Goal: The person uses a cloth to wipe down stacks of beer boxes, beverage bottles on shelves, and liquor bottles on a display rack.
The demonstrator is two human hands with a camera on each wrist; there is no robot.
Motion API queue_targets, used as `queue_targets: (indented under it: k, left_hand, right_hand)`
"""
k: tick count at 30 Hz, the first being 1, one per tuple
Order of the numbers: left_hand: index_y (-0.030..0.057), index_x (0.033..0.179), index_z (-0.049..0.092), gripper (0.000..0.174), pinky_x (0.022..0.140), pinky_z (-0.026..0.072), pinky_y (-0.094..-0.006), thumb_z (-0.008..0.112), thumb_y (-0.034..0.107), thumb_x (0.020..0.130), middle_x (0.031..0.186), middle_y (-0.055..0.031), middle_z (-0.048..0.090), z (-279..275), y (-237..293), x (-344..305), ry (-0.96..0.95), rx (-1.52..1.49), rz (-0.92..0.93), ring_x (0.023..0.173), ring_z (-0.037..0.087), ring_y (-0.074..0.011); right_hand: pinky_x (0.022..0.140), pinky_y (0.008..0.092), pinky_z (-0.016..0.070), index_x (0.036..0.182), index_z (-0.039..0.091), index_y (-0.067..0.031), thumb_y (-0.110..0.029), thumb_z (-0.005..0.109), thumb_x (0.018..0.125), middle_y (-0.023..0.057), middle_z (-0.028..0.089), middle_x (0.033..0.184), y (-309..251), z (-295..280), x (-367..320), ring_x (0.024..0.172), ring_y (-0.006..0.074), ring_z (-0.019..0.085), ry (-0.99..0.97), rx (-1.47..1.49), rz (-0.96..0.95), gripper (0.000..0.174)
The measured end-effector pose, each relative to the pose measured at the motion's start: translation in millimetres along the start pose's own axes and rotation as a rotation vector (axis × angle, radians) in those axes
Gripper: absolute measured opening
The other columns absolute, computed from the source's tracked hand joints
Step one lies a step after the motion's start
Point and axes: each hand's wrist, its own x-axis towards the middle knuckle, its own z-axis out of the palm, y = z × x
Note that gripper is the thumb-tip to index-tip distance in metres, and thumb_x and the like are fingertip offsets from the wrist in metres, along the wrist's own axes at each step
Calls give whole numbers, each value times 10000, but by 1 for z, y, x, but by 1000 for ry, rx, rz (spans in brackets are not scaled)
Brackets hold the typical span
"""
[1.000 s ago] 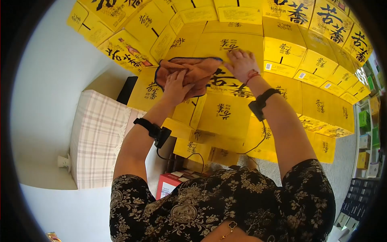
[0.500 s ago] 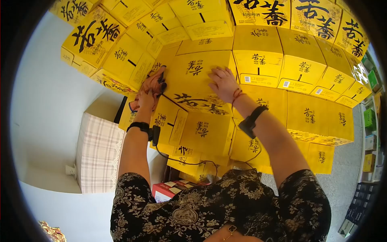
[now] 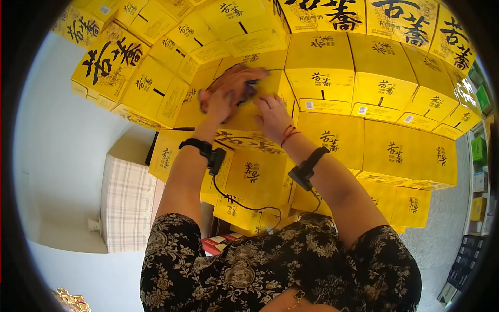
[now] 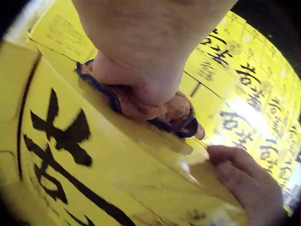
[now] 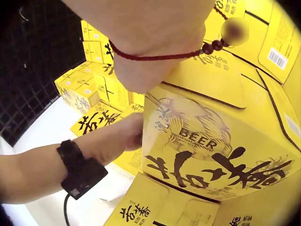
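Your left hand [image 3: 221,105] has its grip closed on the bunched cloth [image 3: 236,83], though the cloth hides most of the fingers. The cloth is on the top of the yellow box [image 5: 207,162] in front of you, toward its far side; in the head view it is blurred. Your right hand [image 3: 275,119] is loose, holding nothing, its fingers resting on the same top, just beside the cloth.

This looks like wiping the box down. To do it well, flatten the bundle: in the left wrist view it is wadded up, so only a small part would meet the cardboard. Spread it under your palm and fingers, press evenly, and draw long, overlapping strokes toward you. Go lightly over flaps and seams, as the blue edging [image 4: 114,101] could catch there. Use your right hand as a steady, but slide it aside in time, or you will leave a missed patch under the fingers. Work right up to the neighbouring boxes [image 3: 319,78] without shoving them. Mind the cable [image 3: 249,209] hanging between your wrists; it could snag on a corner.
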Motion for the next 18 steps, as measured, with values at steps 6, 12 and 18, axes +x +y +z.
queue_targets:
  k: [6, 12, 18]
  left_hand:
    - [66, 1353, 451, 461, 862, 440, -360, 432, 302, 958, 1226, -184, 530, -47, -55, -4, -69, 208, -529, 1038, 533, -297]
    - [106, 1310, 504, 462, 928, 418, -415, 465, 356, 923, 1232, -213, 543, 24, -44, 61, -135, -209, -334, 1120, 520, -343]
    - [14, 1331, 447, 578, 983, 386, -414, 523, 389, 898, 1278, -236, 515, 33, 103, 51, -92, -189, -65, 1175, 491, -360]
  right_hand:
    - [1098, 442, 263, 1057, 587, -58, -173, 594, 828, 116, 518, 1152, -1, 4, -3, 1179, 290, 459, -9, -49, -12, 257]
    - [1092, 448, 258, 1008, 598, -87, -162, 581, 828, 110, 519, 1142, 0, 7, -2, 1182, 286, 457, -4, -56, -23, 196]
    - [1094, 452, 255, 995, 611, -96, -153, 580, 823, 97, 525, 1132, 0, 3, -2, 1133, 293, 486, -55, -47, -20, 184]
